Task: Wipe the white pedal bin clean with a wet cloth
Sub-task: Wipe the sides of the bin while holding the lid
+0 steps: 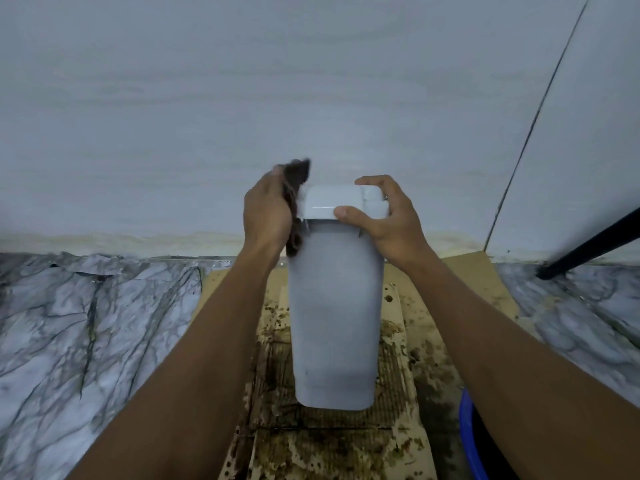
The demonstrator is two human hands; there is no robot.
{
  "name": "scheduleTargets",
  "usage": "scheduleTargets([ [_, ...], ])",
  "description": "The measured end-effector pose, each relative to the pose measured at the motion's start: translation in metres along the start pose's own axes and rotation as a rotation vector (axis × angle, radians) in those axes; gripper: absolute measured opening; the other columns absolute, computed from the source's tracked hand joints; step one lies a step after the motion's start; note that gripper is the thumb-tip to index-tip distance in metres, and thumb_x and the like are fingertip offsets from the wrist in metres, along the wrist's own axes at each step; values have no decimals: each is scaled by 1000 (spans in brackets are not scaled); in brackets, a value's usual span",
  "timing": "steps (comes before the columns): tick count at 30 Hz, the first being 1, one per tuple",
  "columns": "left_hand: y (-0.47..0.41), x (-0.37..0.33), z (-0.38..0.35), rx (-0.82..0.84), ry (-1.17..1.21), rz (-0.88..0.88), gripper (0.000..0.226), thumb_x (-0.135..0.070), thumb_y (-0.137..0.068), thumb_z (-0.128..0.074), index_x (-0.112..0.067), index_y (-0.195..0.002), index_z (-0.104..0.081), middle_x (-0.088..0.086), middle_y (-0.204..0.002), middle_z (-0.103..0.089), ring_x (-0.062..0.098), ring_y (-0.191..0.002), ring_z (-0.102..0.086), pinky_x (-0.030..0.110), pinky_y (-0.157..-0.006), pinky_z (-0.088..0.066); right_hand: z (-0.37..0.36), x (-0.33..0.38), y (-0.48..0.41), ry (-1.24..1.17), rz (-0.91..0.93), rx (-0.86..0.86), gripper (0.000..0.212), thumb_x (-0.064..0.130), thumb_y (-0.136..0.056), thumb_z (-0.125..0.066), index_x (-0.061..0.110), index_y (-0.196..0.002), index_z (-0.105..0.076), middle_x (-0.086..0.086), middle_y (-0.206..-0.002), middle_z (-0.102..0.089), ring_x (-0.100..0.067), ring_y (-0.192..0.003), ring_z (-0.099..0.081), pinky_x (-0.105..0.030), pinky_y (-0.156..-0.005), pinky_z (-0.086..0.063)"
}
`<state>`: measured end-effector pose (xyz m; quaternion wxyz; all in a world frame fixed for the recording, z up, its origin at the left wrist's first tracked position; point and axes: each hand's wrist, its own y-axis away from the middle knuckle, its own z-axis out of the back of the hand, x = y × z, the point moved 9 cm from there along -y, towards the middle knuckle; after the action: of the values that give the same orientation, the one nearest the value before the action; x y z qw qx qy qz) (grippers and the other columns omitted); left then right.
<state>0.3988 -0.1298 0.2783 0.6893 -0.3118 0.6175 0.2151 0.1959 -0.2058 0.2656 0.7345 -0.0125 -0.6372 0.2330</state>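
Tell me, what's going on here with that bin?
A person is wiping a white pedal bin that stands on stained cardboard laid over a marble-patterned floor. The left hand holds a dark cloth against the bin's upper left side, just by the lid. The right hand grips the lid's right end, apparently to steady the bin. The rim of a blue tub shows at the lower right.
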Motion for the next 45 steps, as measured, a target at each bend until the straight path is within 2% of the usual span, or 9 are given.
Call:
scheduleTargets([
  [3, -2, -23, -19, 298, -386, -156, 39, -36, -109, -40, -26, -112, -77, -8, -117, -74, 16, -110, -65, 36, -98, -50, 4, 0, 7, 7, 13, -2, 68, 65, -55, -79, 34, -112, -59, 15, -121, -59, -1, -101, -59, -18, -74, -49],
  [6, 3, -34, -32, 409, -612, -209, 38, -40, -108, -39, -29, -107, -75, -9, -112, -73, 17, -107, -64, 36, -94, -48, 4, 1, 15, 15, 33, 12, 68, 64, -57, -79, 34, -114, -57, 14, -122, -58, -6, -105, -58, -19, -73, -49],
  [10, 32, -22, -13, 183, -364, -322, 37, -34, -111, -40, -22, -131, -68, -5, -133, -68, 15, -126, -60, 35, -106, -46, 5, 3, 17, -8, 6, 25, 68, 63, -57, -80, 31, -115, -59, 9, -122, -59, -10, -101, -60, -20, -72, -49],
  [14, 91, 39, -2, 30, -175, -386, 52, -32, -110, -33, -41, -160, -22, 4, -165, -36, 24, -152, -36, 52, -118, -38, 3, 3, 9, -42, -28, 7, 59, 54, -64, -82, 29, -113, -61, 2, -117, -62, -11, -92, -62, -21, -68, -50],
  [19, 127, 96, -22, 89, -617, -645, 66, -30, -106, -33, -37, -164, -2, 2, -174, 3, 29, -160, -1, 48, -129, -13, 7, 0, -2, -18, -30, -4, 65, 63, -60, -77, 29, -113, -61, 5, -115, -62, -8, -93, -62, -19, -69, -50],
  [24, 160, 129, -36, 334, -992, -1058, 63, -50, -108, -33, -23, -163, -22, 12, -173, -3, 36, -159, -6, 56, -128, -6, 7, -2, -14, -17, -25, -22, 68, 69, -56, -73, 29, -110, -61, 10, -109, -62, -6, -92, -62, -20, -70, -51],
  [33, 116, 100, -57, 67, -974, -916, 74, -57, -104, -46, -18, -163, -26, 21, -171, -4, 41, -158, -5, 57, -128, -5, 5, -7, -29, -23, -43, -41, 66, 63, -60, -77, 24, -111, -63, 11, -101, -64, -4, -86, -64, -24, -73, -56],
  [40, 177, 168, -48, 403, -1120, -1169, 67, -50, -108, -37, -21, -165, -19, 12, -173, 0, 32, -160, -8, 48, -129, 1, 5, -10, -33, -43, -38, -36, 56, 53, -69, -78, 21, -113, -63, 11, -100, -63, 0, -84, -61, -19, -72, -52],
  [45, 142, 140, -47, 261, -1051, -1032, 79, -59, -105, -37, -17, -165, -12, 17, -172, 4, 35, -159, -3, 48, -129, 3, 1, -9, -35, -44, -27, -65, 60, 55, -68, -77, 21, -115, -63, 18, -96, -59, 21, -73, -55, -4, -61, -44],
])
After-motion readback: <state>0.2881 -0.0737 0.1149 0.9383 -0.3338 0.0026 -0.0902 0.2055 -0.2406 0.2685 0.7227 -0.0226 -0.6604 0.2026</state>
